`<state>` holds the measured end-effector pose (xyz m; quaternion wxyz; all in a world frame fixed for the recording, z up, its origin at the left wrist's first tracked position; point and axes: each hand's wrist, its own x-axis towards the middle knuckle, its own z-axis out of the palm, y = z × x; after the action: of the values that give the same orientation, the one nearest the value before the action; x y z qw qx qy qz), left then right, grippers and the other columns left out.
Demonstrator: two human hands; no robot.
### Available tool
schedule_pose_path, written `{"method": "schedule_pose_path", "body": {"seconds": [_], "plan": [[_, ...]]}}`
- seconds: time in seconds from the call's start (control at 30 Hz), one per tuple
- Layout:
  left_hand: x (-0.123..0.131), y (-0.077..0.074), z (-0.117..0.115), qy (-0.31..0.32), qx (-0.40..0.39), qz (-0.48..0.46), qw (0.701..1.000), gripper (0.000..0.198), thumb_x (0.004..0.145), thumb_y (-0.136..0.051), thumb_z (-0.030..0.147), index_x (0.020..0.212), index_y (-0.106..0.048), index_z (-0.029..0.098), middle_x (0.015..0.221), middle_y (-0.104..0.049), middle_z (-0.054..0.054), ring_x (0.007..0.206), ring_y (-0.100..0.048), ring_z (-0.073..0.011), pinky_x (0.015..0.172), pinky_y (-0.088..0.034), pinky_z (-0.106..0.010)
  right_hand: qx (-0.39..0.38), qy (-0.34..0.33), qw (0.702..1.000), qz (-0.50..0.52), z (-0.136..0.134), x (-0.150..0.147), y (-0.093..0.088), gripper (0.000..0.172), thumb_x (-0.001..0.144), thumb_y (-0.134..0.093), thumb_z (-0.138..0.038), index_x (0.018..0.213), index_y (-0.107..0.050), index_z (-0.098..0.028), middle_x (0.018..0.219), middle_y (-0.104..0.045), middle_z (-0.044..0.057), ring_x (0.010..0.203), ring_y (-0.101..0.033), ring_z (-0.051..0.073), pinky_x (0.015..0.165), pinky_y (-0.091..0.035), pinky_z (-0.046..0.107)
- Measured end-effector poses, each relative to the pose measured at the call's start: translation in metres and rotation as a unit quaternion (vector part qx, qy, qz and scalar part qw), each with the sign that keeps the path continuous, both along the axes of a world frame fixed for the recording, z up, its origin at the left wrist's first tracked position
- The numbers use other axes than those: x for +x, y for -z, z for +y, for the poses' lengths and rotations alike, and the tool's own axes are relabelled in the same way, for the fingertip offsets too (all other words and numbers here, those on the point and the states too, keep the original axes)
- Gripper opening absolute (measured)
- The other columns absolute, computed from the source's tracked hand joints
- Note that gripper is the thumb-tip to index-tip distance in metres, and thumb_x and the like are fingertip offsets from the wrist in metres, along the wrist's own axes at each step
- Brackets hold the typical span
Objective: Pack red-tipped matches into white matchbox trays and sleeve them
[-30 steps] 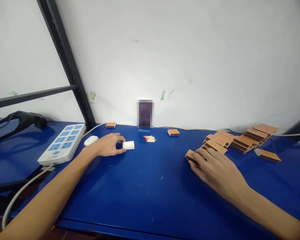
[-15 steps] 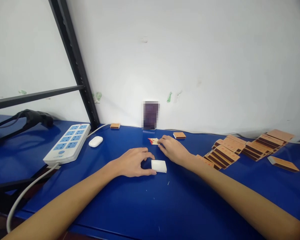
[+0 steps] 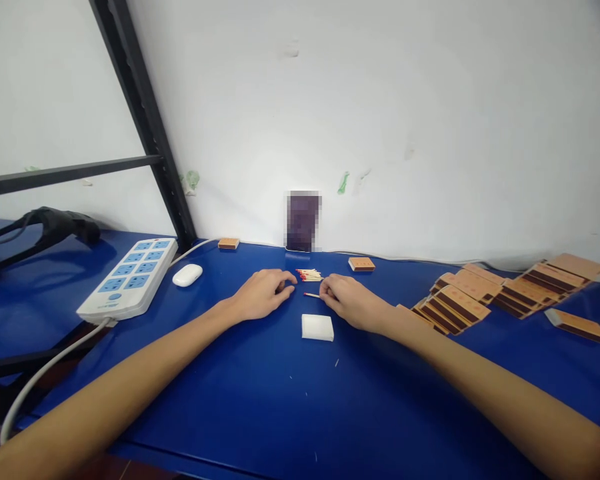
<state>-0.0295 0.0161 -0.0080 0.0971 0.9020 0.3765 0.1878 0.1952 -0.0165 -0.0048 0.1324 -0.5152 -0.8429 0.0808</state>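
Observation:
Between the fingertips of my right hand (image 3: 353, 301) is a single match (image 3: 312, 295), its red head pointing left. Just behind it lies a small pile of matches (image 3: 309, 275), red heads to the left. My left hand (image 3: 266, 293) rests at the left side of that pile, thumb and forefinger apart, with nothing between them. In front of both hands, a small white box-shaped piece (image 3: 317, 327) lies flat on the blue tabletop (image 3: 260, 393), untouched.
Many orange-brown matchboxes (image 3: 460, 303) are spread at the right, one apart (image 3: 580, 325). Single matchboxes sit at the back (image 3: 361, 265) and back left (image 3: 229, 244). A power strip (image 3: 130, 277) and white earbud case (image 3: 187, 275) are at left. A pixelated dark rectangle (image 3: 303, 221) stands by the wall.
My left hand has left the white piece and moved up beside the match pile. My right hand has drawn one match forward, away from the pile. The view has tilted slightly.

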Motion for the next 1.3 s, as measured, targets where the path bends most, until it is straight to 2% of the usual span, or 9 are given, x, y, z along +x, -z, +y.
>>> {"method": "schedule_pose_path", "body": {"seconds": [0.17, 0.33, 0.57, 0.7, 0.77, 0.87, 0.97, 1.13, 1.3], "plan": [[0.02, -0.004, 0.018, 0.034, 0.051, 0.037, 0.997, 0.02, 0.093, -0.047, 0.027, 0.101, -0.064, 0.021, 0.083, -0.064, -0.001, 0.075, -0.059, -0.0152, 0.067, -0.042, -0.026, -0.003, 0.002, 0.999, 0.039, -0.016, 0.011, -0.006, 0.018, 0.092, -0.04, -0.021, 0.08, -0.054, -0.019, 0.081, -0.06, 0.005, 0.073, -0.054, 0.016, 0.067, -0.041, 0.029], [0.036, -0.003, 0.023, 0.04, 0.107, 0.098, 0.989, 0.024, 0.094, -0.042, 0.027, 0.099, -0.064, 0.02, 0.09, -0.063, -0.005, 0.081, -0.06, -0.0174, 0.068, -0.044, -0.026, -0.014, -0.014, 0.998, 0.064, -0.047, 0.008, -0.017, 0.019, 0.094, -0.039, -0.025, 0.081, -0.051, -0.021, 0.082, -0.059, 0.002, 0.073, -0.054, 0.015, 0.069, -0.041, 0.03], [0.036, 0.003, 0.02, 0.002, 0.084, 0.073, 0.994, 0.026, 0.094, -0.041, 0.026, 0.098, -0.066, 0.019, 0.093, -0.062, -0.006, 0.084, -0.061, -0.0196, 0.071, -0.045, -0.029, -0.017, -0.064, 0.998, -0.014, -0.069, -0.004, -0.021, 0.023, 0.095, -0.035, -0.022, 0.081, -0.053, -0.021, 0.085, -0.06, 0.003, 0.074, -0.053, 0.017, 0.08, -0.039, 0.037], [0.035, 0.002, 0.019, -0.008, 0.063, 0.066, 0.996, 0.022, 0.092, -0.044, 0.025, 0.096, -0.066, 0.019, 0.094, -0.063, -0.006, 0.083, -0.061, -0.0195, 0.072, -0.045, -0.029, -0.019, -0.019, 1.0, 0.013, -0.059, -0.001, -0.029, 0.024, 0.094, -0.037, -0.025, 0.079, -0.056, -0.022, 0.082, -0.062, 0.002, 0.074, -0.054, 0.017, 0.073, -0.039, 0.032], [0.035, 0.002, 0.019, -0.01, 0.052, 0.063, 0.997, 0.021, 0.092, -0.045, 0.023, 0.095, -0.065, 0.019, 0.093, -0.063, -0.005, 0.084, -0.061, -0.0195, 0.073, -0.045, -0.029, -0.016, 0.009, 1.0, 0.022, -0.048, 0.002, -0.031, 0.02, 0.094, -0.039, -0.025, 0.085, -0.058, -0.022, 0.081, -0.062, 0.003, 0.074, -0.055, 0.017, 0.066, -0.039, 0.029], [0.035, 0.001, 0.019, -0.012, 0.033, 0.063, 0.997, 0.019, 0.091, -0.044, 0.023, 0.091, -0.063, 0.019, 0.092, -0.063, -0.004, 0.086, -0.06, -0.0198, 0.073, -0.045, -0.03, -0.004, 0.028, 1.0, -0.003, -0.026, 0.005, -0.027, 0.017, 0.091, -0.045, -0.021, 0.102, -0.057, -0.018, 0.079, -0.062, 0.003, 0.07, -0.055, 0.017, 0.061, -0.037, 0.028], [0.035, 0.002, 0.02, -0.01, 0.017, 0.07, 0.997, 0.017, 0.091, -0.043, 0.022, 0.091, -0.06, 0.019, 0.093, -0.062, -0.005, 0.088, -0.06, -0.0211, 0.075, -0.045, -0.032, 0.039, 0.036, 0.998, -0.037, -0.003, 0.007, -0.019, 0.021, 0.088, -0.049, -0.018, 0.108, -0.057, -0.016, 0.082, -0.062, 0.005, 0.076, -0.055, 0.018, 0.066, -0.038, 0.028], [0.032, 0.0, 0.016, 0.018, 0.0, 0.097, 0.995, 0.019, 0.093, -0.037, 0.022, 0.091, -0.055, 0.016, 0.093, -0.06, -0.008, 0.085, -0.058, -0.0223, 0.074, -0.044, -0.034, 0.068, 0.041, 0.995, -0.056, 0.023, 0.001, -0.014, 0.017, 0.088, -0.05, -0.017, 0.1, -0.061, -0.018, 0.087, -0.063, 0.006, 0.078, -0.056, 0.018, 0.07, -0.038, 0.028], [0.025, -0.018, 0.002, 0.057, -0.033, 0.115, 0.991, 0.018, 0.093, -0.037, 0.023, 0.085, -0.053, 0.018, 0.087, -0.06, -0.004, 0.076, -0.056, -0.0178, 0.069, -0.042, -0.03, 0.06, 0.043, 0.995, -0.063, 0.03, -0.005, -0.014, 0.014, 0.088, -0.049, -0.017, 0.084, -0.062, -0.02, 0.09, -0.062, 0.006, 0.078, -0.057, 0.017, 0.067, -0.037, 0.028]]}}
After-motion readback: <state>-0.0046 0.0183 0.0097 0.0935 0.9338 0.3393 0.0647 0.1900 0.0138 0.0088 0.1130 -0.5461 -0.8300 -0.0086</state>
